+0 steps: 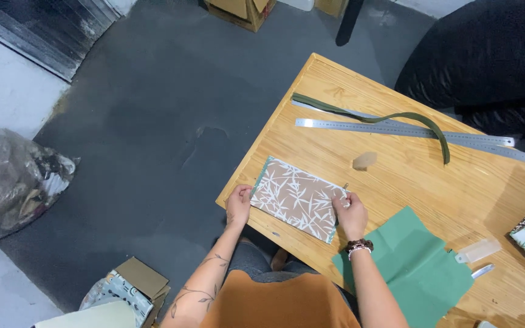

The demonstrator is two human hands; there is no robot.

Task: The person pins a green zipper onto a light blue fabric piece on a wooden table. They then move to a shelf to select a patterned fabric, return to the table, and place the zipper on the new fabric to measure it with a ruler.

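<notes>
I see the brown leaf-print cloth piece (298,198) lying flat near the front corner of the bench (390,188), with a thin green edge showing along its two short ends; I think the layers are already stacked and lined up, and the job of joining or trimming them is not yet done, but I cannot be sure; the green cloth sheet (411,264) lies just beside it, partly over the bench edge, and the long steel rulers (396,127) and the dark green strap (390,118) rest well apart at the far side; a small tan block (364,160) sits between; my left hand (238,205) pinches the left end of the cloth piece, fingers curled over the edge, arm reaching up from below; my right hand (350,212) presses and grips the right end, wrist bent, with a bead bracelet (358,246) on it; both hands are closed on the cloth, one at each end, well apart from each other.
</notes>
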